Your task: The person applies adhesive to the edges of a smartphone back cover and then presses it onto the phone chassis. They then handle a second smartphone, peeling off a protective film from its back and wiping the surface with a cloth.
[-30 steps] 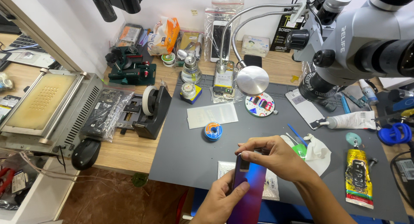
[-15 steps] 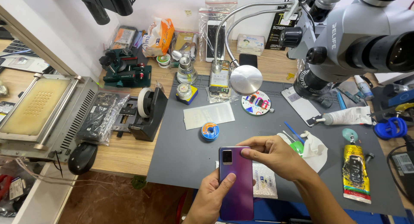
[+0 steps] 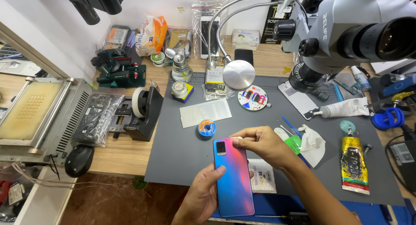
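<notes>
The phone [image 3: 233, 177] was held back-up above the near edge of the grey mat [image 3: 182, 151], clear of the surface, its long axis running away from the person. The left hand [image 3: 203, 199] cupped the lower left side of the phone, its grip closed around that edge with fingers under the body; the right hand [image 3: 262, 143] pinched the upper right corner of the phone, thumb and fingertips closed there. Risk noted: the glossy back looked slick, so a loosened pinch at the top corner could have let the phone pivot and drop onto the mat or off the bench [image 3: 117, 153] edge just below it. Prying or pressure at that corner could also have cracked or bent the back cover. Appearance: slim rectangular slab, rounded corners, gradient back shifting from blue at the left through pink-red to purple, dark square camera block at the top left corner; no visible cracks. Beyond the phone lay a blue solder spool [image 3: 207, 128]; to its right, a white tissue [image 3: 313, 140] and a yellow glue tube [image 3: 354, 165]; farther beyond, a microscope [image 3: 346, 34].
</notes>
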